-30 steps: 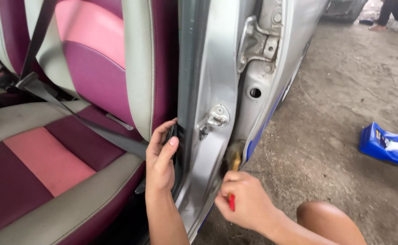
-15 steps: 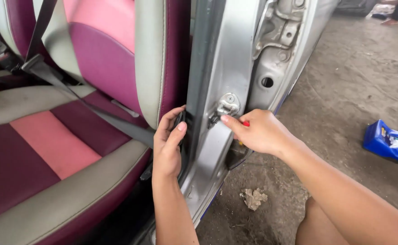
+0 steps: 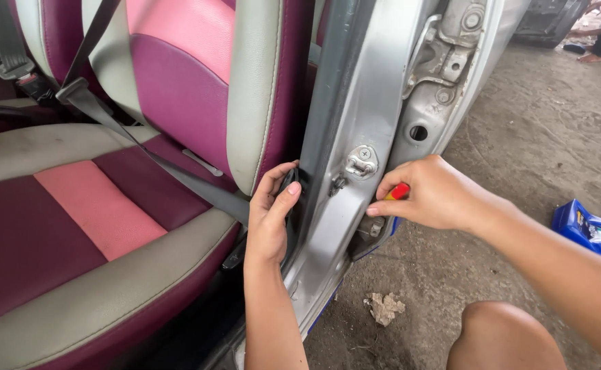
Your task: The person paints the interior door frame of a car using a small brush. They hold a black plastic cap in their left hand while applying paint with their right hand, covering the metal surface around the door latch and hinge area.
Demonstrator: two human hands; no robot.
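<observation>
Site: open vehicle doorway over a bare, dusty concrete floor (image 3: 519, 171). Silver door pillar (image 3: 355, 123) carries a metal striker (image 3: 362, 162). Left hand (image 3: 273, 216) grip clenched on the black rubber seal (image 3: 291, 183) at the pillar edge. Right hand (image 3: 434, 194) grip grasping a red-handled tool (image 3: 397, 192) just below the striker. Maroon-and-pink seat (image 3: 95, 205) inside; crumpled paper (image 3: 384, 307) and a blue packet (image 3: 593, 231) lie on the floor.
</observation>
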